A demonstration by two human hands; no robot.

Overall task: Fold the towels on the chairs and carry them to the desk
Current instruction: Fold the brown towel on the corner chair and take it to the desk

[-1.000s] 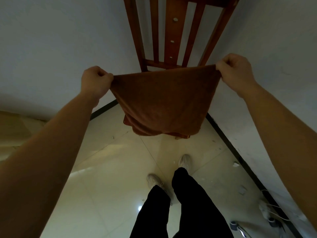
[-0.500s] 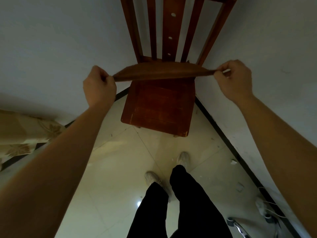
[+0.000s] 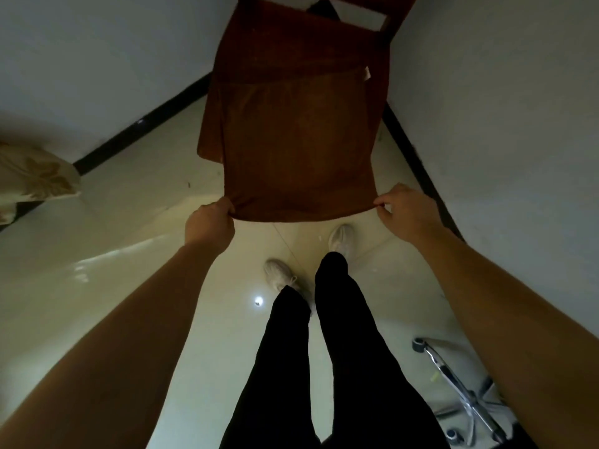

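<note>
A rust-brown towel (image 3: 298, 147) lies spread flat over the seat of a wooden chair (image 3: 381, 76) that stands in the room's corner. My left hand (image 3: 210, 222) pinches the towel's near left corner and my right hand (image 3: 402, 212) pinches its near right corner, just past the seat's front edge. The far edge of the towel, with a small white label, rests near the chair back. The towel covers most of the seat.
White walls meet behind the chair, with a dark skirting board along the pale tiled floor (image 3: 129, 254). A patterned cloth (image 3: 35, 176) hangs at the left edge. The chrome base of a swivel chair (image 3: 466, 400) stands at the lower right. My legs and shoes are below.
The towel, held up hanging and then pulled taut above the seat, now lies spread over the seat. Both hands have come down and toward me, still holding its corners.
</note>
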